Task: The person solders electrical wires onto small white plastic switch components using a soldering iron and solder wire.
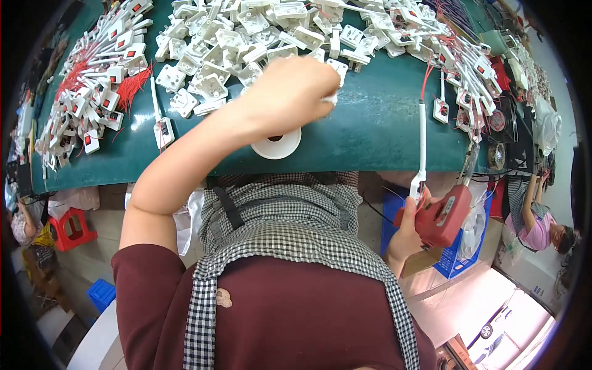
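My left hand (299, 86) is closed in a fist over the bench, in front of the pile of white plastic housings (231, 46). A bit of a small white piece (331, 98) shows at its fingers; the rest is hidden. At the bench's front edge on the right, my right hand (407, 231) is closed around a red gun-shaped tool (445, 216) with a metal tip. Against its fingers stands a long white switch handle (422, 142), upright, with red wires out of its top end. Below my left wrist sits a white round reel (277, 147), partly covered.
The green bench (364, 132) carries bundled white switch handles with red wires (92, 102) on the left and more (478, 80) on the right. One handle (162, 126) lies alone. A blue crate (456, 262) stands below right, a red stool (73, 228) left. Another person (536, 213) is at right.
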A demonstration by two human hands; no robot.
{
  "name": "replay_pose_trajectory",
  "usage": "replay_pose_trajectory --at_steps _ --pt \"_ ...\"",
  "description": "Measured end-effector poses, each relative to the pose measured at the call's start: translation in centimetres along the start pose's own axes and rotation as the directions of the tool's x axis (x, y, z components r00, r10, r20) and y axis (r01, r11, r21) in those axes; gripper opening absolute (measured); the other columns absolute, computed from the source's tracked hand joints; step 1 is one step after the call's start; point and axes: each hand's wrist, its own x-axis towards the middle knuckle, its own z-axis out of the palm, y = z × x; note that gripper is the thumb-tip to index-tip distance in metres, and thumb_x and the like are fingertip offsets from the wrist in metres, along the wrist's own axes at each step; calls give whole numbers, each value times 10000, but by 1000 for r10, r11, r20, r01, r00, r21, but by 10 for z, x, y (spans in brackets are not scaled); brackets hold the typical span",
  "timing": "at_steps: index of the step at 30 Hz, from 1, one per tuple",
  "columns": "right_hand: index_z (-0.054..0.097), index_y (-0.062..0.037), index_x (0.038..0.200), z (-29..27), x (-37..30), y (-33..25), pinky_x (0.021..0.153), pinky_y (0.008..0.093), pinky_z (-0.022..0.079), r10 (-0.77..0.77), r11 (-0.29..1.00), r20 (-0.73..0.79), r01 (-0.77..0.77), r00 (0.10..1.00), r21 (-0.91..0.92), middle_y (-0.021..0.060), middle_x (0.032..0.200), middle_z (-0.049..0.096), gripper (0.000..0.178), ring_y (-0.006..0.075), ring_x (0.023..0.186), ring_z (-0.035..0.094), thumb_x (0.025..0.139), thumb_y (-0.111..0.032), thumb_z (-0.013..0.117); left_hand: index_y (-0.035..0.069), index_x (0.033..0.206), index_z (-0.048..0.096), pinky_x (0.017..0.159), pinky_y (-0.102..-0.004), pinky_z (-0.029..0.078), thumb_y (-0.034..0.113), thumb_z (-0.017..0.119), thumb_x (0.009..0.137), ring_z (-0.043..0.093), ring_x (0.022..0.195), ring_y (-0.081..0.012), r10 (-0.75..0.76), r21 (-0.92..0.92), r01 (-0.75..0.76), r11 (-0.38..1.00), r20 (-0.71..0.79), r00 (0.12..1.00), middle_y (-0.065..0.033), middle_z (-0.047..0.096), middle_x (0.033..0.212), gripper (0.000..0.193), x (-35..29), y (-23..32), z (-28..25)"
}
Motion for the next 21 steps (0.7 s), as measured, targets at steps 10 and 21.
replay_pose_trajectory --at_steps 10,21 --pt "356 60 1232 26 45 -27 916 378 451 -228 959 139 198 964 204 96 1034 481 512 238 978 558 803 64 636 50 806 585 558 -328 446 64 687 723 556 635 -238 -23 -141 -60 988 -521 853 -63 550 736 132 -80 -2 27" --pt "-119 -91 1448 37 56 -55 900 357 474 -261 933 349 143 900 329 186 1262 502 1135 275 1088 569 720 31 744 73 880 636 705 -337 464 177 696 688 571 848 -195 166 215 -69 974 -473 865 -51 587 929 227 -91 13 34"
